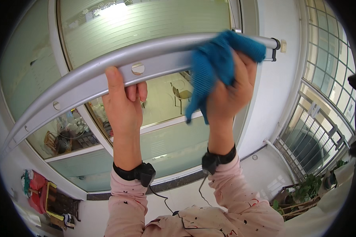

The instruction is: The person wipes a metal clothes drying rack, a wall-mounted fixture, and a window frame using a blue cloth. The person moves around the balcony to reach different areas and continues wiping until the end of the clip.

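My left hand (122,103) and right hand (229,96) are bare, without gloves or rings. Each of my wrists carries a black band: the left band (132,172) bears a small black box-shaped module, the right band (218,158) a similar one on its inner side. A thin black cable (162,199) runs down from each module. My sleeves (241,197) are pale pink, scattered with small dark and red specks.

No packages, labels, signs or screens show here — none at all.
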`<state>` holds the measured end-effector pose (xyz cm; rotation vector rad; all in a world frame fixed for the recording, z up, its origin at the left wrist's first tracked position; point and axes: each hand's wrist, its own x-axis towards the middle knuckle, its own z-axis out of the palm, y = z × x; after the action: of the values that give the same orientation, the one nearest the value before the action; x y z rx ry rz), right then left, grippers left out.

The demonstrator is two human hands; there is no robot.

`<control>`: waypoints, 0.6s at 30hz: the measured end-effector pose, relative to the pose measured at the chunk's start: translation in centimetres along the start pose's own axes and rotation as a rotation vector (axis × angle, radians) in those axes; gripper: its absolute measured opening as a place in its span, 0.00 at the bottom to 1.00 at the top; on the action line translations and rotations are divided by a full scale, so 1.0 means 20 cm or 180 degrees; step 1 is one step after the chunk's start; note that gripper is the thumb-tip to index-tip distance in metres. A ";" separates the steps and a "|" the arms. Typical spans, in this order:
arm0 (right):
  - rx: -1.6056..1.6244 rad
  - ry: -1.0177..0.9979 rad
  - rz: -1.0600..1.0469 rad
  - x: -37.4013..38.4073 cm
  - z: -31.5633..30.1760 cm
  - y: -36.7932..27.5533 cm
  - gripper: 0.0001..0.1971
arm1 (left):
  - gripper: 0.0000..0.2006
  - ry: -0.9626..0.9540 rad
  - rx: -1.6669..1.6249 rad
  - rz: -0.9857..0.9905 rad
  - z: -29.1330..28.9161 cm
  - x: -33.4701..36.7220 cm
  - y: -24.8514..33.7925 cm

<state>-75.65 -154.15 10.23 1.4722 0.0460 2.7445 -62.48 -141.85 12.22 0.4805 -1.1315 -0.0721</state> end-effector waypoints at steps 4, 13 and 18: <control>-0.0362 -0.0913 -0.0505 0.09 0.09 -0.12 0.27 | 0.18 0.0173 -0.0036 0.0009 0.00 0.01 -0.02; -0.0097 -0.0975 -0.0773 0.15 0.15 -0.20 0.20 | 0.20 0.0624 -0.0190 -0.0140 0.03 0.02 -0.07; -0.0880 -0.0663 -0.0394 0.19 -0.03 0.00 0.19 | 0.18 -0.0171 -0.0274 0.0014 -0.05 0.05 -0.08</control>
<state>-78.18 -154.03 13.08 1.6035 -0.2286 2.3730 -60.81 -143.26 12.12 0.4014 -1.1770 -0.1299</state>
